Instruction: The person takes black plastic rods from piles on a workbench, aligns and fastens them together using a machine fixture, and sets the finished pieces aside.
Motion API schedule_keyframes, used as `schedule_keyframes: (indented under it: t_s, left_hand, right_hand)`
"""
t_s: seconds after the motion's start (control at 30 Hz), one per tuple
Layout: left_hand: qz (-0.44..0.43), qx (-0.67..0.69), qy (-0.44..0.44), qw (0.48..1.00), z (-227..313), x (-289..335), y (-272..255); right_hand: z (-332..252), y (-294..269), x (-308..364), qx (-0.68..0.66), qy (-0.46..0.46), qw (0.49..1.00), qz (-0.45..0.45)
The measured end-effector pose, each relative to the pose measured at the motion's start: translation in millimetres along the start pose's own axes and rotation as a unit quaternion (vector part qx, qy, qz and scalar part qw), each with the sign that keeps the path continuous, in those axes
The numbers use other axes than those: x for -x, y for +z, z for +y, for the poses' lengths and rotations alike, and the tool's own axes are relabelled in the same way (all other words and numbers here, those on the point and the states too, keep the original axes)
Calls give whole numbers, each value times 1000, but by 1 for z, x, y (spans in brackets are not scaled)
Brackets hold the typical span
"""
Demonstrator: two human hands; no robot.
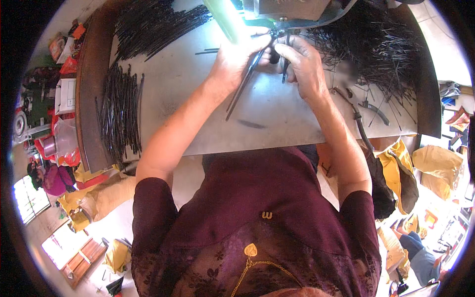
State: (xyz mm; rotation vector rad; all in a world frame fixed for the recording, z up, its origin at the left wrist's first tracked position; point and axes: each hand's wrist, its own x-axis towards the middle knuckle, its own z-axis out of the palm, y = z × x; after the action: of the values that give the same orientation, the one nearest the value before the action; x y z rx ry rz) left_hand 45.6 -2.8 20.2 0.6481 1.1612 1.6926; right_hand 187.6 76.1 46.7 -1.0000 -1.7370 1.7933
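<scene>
Both my hands meet near the far middle of the grey metal-topped table (188,119), under a bright light. My left hand (235,58) is closed around a pair of long thin black rods (242,91), whose ends slant down toward me. Close beside it, my right hand (306,62) pinches a shorter dark rod (285,69) between thumb and fingers. The rods' upper ends come together near a small dark metal part (275,33) below the machine; glare and fingers hide whether they touch it. A couple of loose black rods (208,51) lie left of my left wrist.
Black rods are stacked at the far left (158,29) and near left (121,111). A tangled heap of thin rods (376,44) covers the far right, with a curved-handled tool (374,113) nearer me. A pale lamp tube (225,20) and machine body (287,9) overhang my hands.
</scene>
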Motion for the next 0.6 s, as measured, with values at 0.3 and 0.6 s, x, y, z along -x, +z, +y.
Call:
schedule_keyframes:
  t_s: [0.3,0.6]
  left_hand:
    - [-10,7,14,1000,9,3,4]
    - [1,94,29,995,-9,7,6]
  right_hand:
    - [-3,3,7,-17,-53,997,48]
    - [4,16,10,-51,-45,995,68]
